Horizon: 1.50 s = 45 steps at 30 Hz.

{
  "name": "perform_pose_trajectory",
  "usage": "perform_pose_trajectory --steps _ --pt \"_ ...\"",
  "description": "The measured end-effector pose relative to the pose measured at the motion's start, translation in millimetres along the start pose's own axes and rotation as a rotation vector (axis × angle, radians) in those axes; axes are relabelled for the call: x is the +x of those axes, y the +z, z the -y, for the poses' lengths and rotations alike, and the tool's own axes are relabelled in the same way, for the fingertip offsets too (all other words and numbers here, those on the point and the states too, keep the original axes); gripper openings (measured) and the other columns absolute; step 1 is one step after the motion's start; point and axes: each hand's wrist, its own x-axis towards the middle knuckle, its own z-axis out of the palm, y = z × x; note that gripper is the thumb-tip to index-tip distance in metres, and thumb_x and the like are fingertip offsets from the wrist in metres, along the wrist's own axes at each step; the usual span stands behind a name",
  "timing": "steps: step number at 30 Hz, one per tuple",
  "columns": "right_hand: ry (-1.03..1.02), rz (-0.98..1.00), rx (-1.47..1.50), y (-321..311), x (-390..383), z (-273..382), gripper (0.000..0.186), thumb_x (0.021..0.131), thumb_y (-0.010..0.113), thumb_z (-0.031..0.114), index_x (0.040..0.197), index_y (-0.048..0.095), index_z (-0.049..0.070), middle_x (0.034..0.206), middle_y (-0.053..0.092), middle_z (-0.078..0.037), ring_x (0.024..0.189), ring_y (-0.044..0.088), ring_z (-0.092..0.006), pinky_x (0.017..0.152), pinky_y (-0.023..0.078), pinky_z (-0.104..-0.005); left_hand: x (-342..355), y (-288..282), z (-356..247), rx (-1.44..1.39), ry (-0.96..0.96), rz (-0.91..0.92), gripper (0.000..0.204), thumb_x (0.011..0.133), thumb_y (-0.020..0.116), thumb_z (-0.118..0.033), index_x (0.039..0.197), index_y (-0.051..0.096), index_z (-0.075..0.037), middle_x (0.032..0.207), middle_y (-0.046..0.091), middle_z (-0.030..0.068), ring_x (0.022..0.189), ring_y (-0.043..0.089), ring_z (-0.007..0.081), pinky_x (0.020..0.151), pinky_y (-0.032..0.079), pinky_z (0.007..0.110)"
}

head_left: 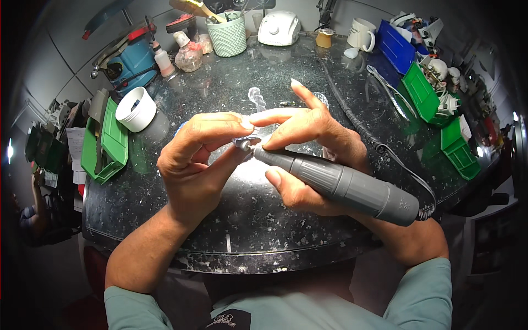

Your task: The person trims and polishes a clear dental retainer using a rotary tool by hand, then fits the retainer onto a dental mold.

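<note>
In the middle, my right hand (pixel 313 132) is closed round a grey rotary handpiece (pixel 341 184), its tip pointing left and its coiled cord leaving the back end. My left hand (pixel 201 146) pinches a small, clear, thin-walled piece (pixel 242 141) between thumb and fingertips. The handpiece's working end meets this piece, or comes very close; fingers hide the exact contact. My two index fingers nearly touch above it. Just beyond my fingers, a clear, curved, tooth-shaped plastic tray (pixel 256 98) lies on the dark speckled table (pixel 214 242).
Left stand a white round container (pixel 136 109), a green bin (pixel 107 143) and a blue machine (pixel 129 63). Along the back are bottles, a pale green basket (pixel 227 36), a white control box (pixel 279 28) and a mug (pixel 361 34). Blue and green bins (pixel 421 93) line the right.
</note>
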Motion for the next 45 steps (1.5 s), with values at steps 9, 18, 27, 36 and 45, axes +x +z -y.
perform_pose_trajectory --steps 9,18,27,36,45 --pt "-0.012 -0.098 -0.04 -1.4 0.7 1.9 0.039 0.063 0.069 -0.002 0.1 0.06 0.006 0.091 0.067 -0.007 0.109 0.066 -0.0271 0.114 0.028 -0.0556 1.0 -1.4 -1.4 0.098 0.075 -0.003 0.032 0.079 0.07 0.017 0.107 0.065 0.001 0.111 0.063 0.0142 0.106 0.065 0.0206 0.088 0.058 0.029" --pt "0.063 -0.018 -0.033 -3.6 -0.5 1.0 0.031 0.068 0.069 0.003 0.098 0.061 0.007 0.097 0.066 -0.008 0.111 0.065 -0.0276 0.114 0.029 -0.058 5.0 -3.5 -1.1 0.228 0.139 0.005 0.029 0.077 0.073 0.015 0.101 0.066 0.0 0.104 0.065 0.0131 0.099 0.066 0.0199 0.085 0.057 0.03" --pt "0.126 -0.009 0.045 -3.8 -1.2 -1.1 0.026 0.073 0.067 0.008 0.098 0.061 0.008 0.096 0.065 -0.006 0.113 0.065 -0.0284 0.114 0.027 -0.0581 7.7 -6.0 -0.7 0.37 0.211 0.007 0.028 0.073 0.076 0.011 0.096 0.068 -0.002 0.097 0.068 0.0116 0.093 0.068 0.0206 0.081 0.056 0.031" --pt "0.137 0.003 0.075 -6.7 -0.5 -3.9 0.025 0.075 0.065 0.009 0.099 0.06 0.006 0.097 0.062 -0.008 0.111 0.065 -0.0278 0.113 0.029 -0.0574 8.7 -3.5 -0.4 0.423 0.264 -0.006 0.025 0.073 0.076 0.01 0.094 0.07 -0.003 0.092 0.069 0.01 0.089 0.069 0.0213 0.077 0.057 0.031" --pt "0.201 -0.025 0.143 -3.4 -0.9 -1.9 0.025 0.077 0.065 0.01 0.101 0.06 0.005 0.097 0.062 -0.009 0.111 0.065 -0.0284 0.114 0.029 -0.057 8.0 -3.8 -0.1 0.439 0.266 -0.003 0.026 0.073 0.076 0.01 0.094 0.07 -0.003 0.092 0.069 0.0094 0.088 0.069 0.0203 0.076 0.057 0.031"
